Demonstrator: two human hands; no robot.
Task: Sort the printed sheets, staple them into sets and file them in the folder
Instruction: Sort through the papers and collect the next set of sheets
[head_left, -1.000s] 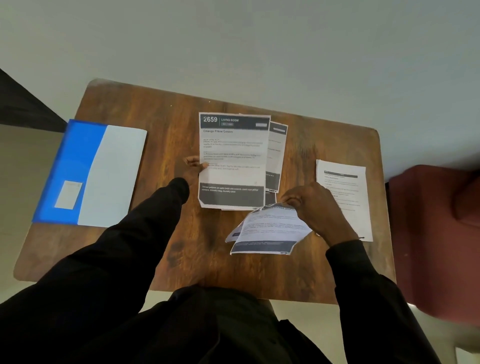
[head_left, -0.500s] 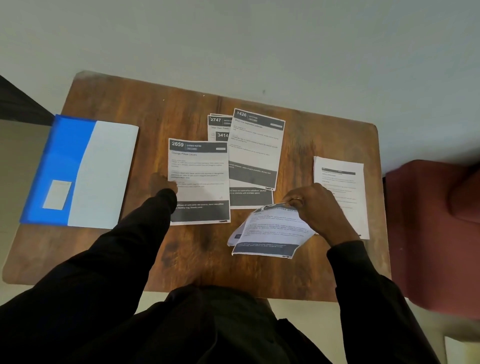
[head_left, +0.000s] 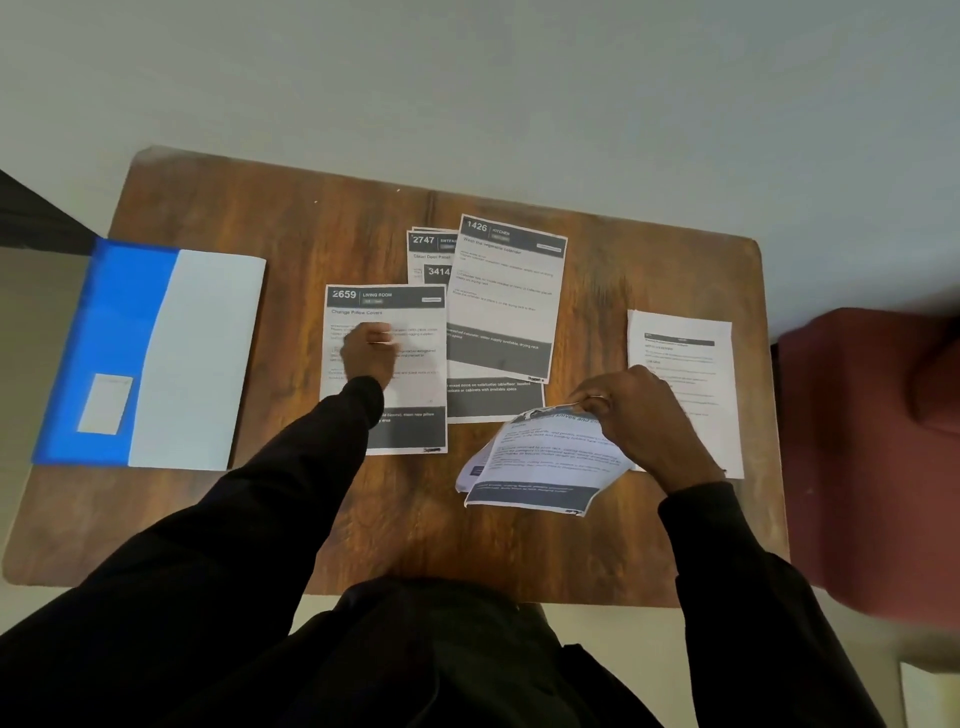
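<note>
Printed sheets lie on a wooden table (head_left: 311, 234). Sheet 2659 (head_left: 410, 436) lies flat at centre left, and my left hand (head_left: 369, 351) is over its middle, blurred, with nothing visibly in its fingers. To the right, sheet 1426 (head_left: 506, 291) tops an overlapping pile with sheets 2747 (head_left: 428, 247) and 3414 showing beneath. My right hand (head_left: 631, 410) pinches the top edge of a few curled sheets (head_left: 545, 462) above the table's front. A separate white sheet (head_left: 685, 374) lies at the far right. The open blue folder (head_left: 119, 322) rests at the left edge.
A dark red upholstered seat (head_left: 883, 457) stands right of the table. The folder's blue half overhangs the table's left edge. Bare wood shows along the back and the front left of the table. No stapler is in view.
My left hand carried sheet 2659 off the centre pile, laid it down to the left, and now hovers over its middle. Sheet 1426 is uncovered. My right hand kept its hold.
</note>
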